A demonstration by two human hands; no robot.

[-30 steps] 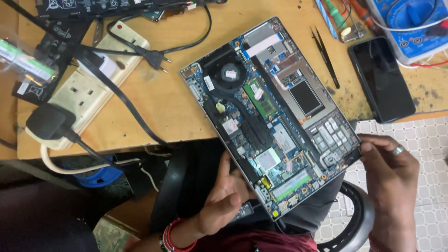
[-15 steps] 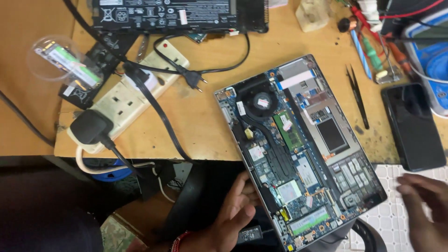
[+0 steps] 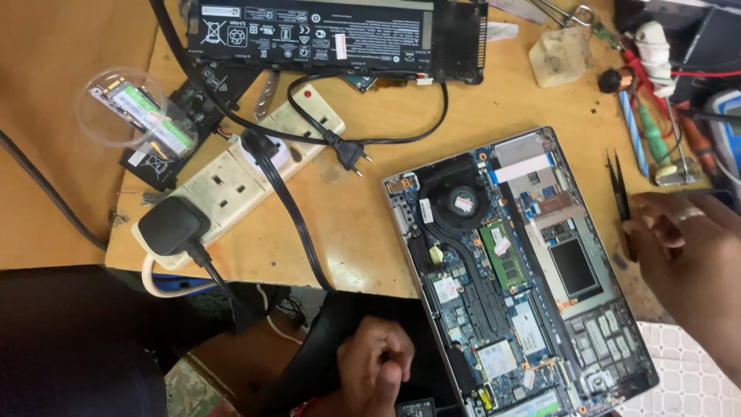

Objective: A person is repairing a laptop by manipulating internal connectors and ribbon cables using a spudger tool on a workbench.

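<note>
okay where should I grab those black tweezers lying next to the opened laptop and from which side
Pinch the black tweezers across the flat arms at mid-length, coming from above on the right, where the right hand already reaches. They lie flat on the table, and the laptop crowds their left side.

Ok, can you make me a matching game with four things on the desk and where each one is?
Things:
1. battery
2. laptop
3. tweezers
4. power strip

Places:
A. by the right hand
B. top edge of the desk
C. hanging over the desk's near edge
D. left of the laptop

Pairs: 1-B, 2-C, 3-A, 4-D
</note>
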